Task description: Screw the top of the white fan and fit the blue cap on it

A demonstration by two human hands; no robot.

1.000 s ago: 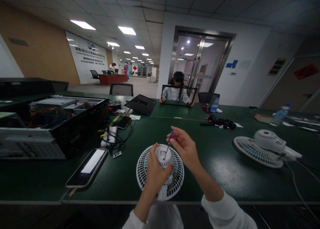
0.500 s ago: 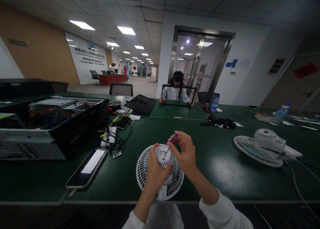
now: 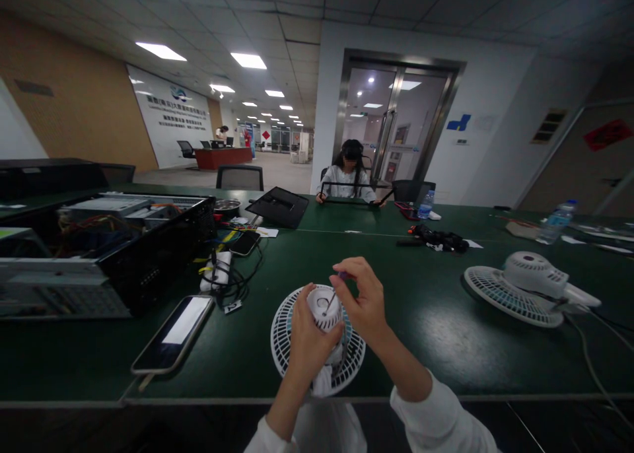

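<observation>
- Green tabletop (image 3: 421,301) beneath both grips.
- Left hand (image 3: 311,337) — curled round motor housing (image 3: 319,301) of white fan (image 3: 283,347), below right grip.
- Right hand (image 3: 364,298) — pinching screwdriver (image 3: 330,302), tip at housing.
- Likely screw-turning; next turn needs tip seated.

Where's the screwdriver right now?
In the head view, below centre, the screwdriver is in the right hand, its tip at the white fan housing.

At lower centre, the left hand (image 3: 307,339) curves, thumb spread; beside it, the right hand (image 3: 364,299) pinches, its forearm (image 3: 403,367) slanting toward lower right.
</observation>
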